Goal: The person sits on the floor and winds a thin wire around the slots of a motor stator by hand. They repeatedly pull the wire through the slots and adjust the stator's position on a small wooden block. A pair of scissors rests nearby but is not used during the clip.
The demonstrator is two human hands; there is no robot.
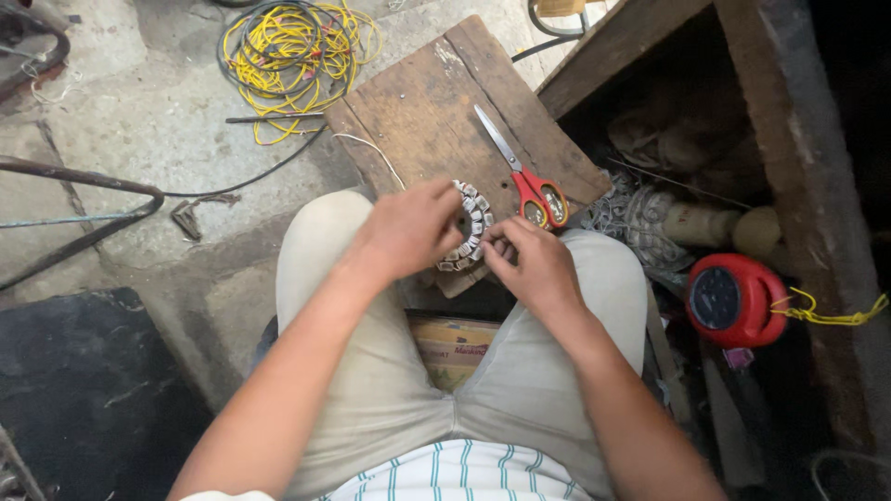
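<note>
Concrete floor lies under a worn wooden board (436, 111) by our knees. Our left hand (408, 230) grips the ring-shaped wound stator (471, 225) from 9 o'clock; our right hand (531, 263) pinches its rim at 4 o'clock. Red-handled scissors (531, 181) lie at 1 o'clock, yellow wire coil (297, 46) at 11, a red reel (733, 299) at 3.

the left hand (408, 230) covers the near-left part of the round toothed metal ring with pale windings (471, 225), so that side is unseen. the right hand (531, 263) hides whatever its fingertips pinch. the coil of yellow wire (295, 51) is cut by the top edge. the dark recess under the rough wooden bench (789, 121) is too dim to read.
</note>
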